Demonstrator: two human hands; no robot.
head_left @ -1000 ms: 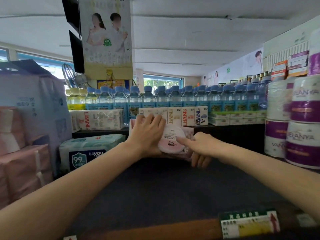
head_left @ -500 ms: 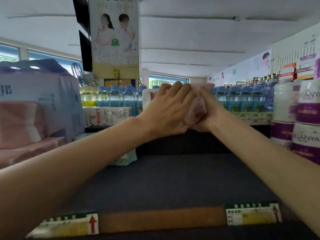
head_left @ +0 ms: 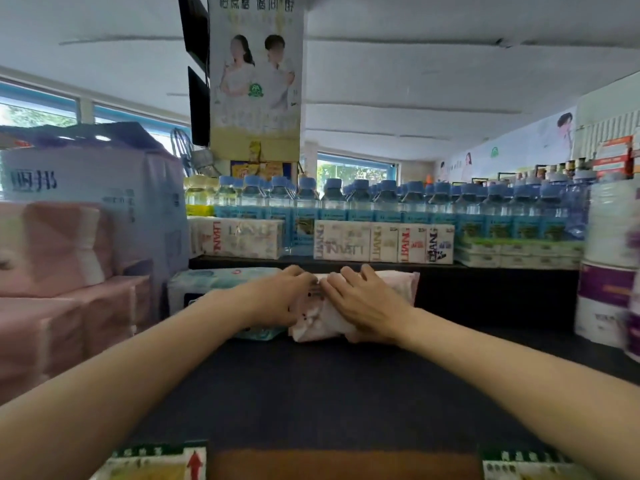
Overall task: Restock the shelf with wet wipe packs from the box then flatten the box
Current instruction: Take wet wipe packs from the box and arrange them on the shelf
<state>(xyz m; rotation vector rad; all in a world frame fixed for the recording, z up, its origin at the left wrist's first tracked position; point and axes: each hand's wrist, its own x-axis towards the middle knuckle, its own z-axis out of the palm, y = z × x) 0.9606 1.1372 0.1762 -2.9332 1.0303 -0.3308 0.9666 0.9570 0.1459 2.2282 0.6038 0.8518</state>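
Head view: pink pack [head_left: 349, 306] flat on dark shelf [head_left: 311, 393], just right of teal pack [head_left: 221, 277], long axis left to right. Left hand [head_left: 277, 299] and right hand [head_left: 360, 299] both on top of pink pack, fingers curled over its far edge, gripping. Right hand more squarely over it. Probably seating it beside teal pack. Box not in view.

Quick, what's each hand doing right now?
Left hand: fingers curled on the pink wet wipe pack, holding it on the shelf.
Right hand: holding the same pack from above.
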